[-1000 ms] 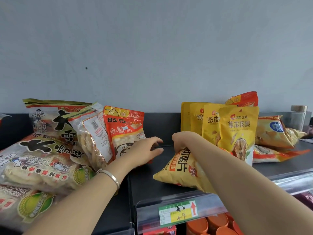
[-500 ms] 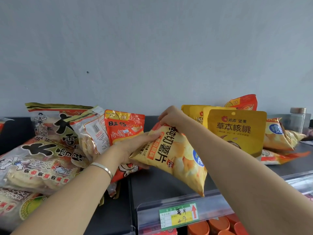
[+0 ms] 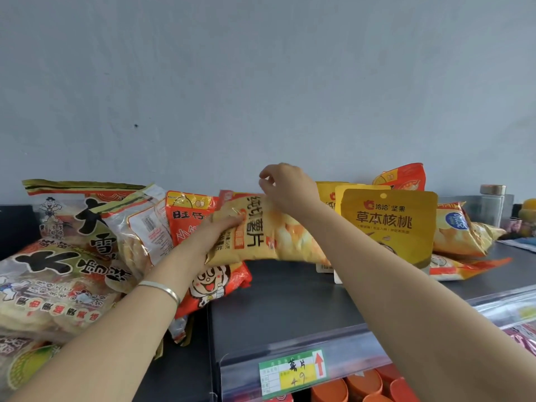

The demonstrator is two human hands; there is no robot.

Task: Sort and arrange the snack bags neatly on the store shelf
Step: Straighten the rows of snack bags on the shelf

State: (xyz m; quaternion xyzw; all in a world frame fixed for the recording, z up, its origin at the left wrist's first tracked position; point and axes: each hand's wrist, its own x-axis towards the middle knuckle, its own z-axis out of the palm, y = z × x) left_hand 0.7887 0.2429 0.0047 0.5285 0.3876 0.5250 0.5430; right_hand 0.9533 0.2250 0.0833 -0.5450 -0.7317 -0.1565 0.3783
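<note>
Plain grey wall [image 3: 261,82] behind a dark store shelf [image 3: 290,300]. At its far right, a glass jar [image 3: 493,207] with a metal lid, contents not discernible. Below the shelf edge, orange tubs [image 3: 362,384] under a price label [image 3: 293,372]. Yellow chip bag [image 3: 284,239] turned sideways just above the shelf, between a red snack bag [image 3: 220,285] and an upright yellow walnut pouch [image 3: 388,224], leaning on the red one. Left hand [image 3: 220,230], bracelet [image 3: 159,287] at the wrist, flat on the bag's front, fingers straight. Right hand [image 3: 290,187] at the bag's upper edge, fingers loosely curled, thumb near forefinger; impossible to tell whether pinching it. Large rice-cracker bags [image 3: 58,256] heaped at the left.
</note>
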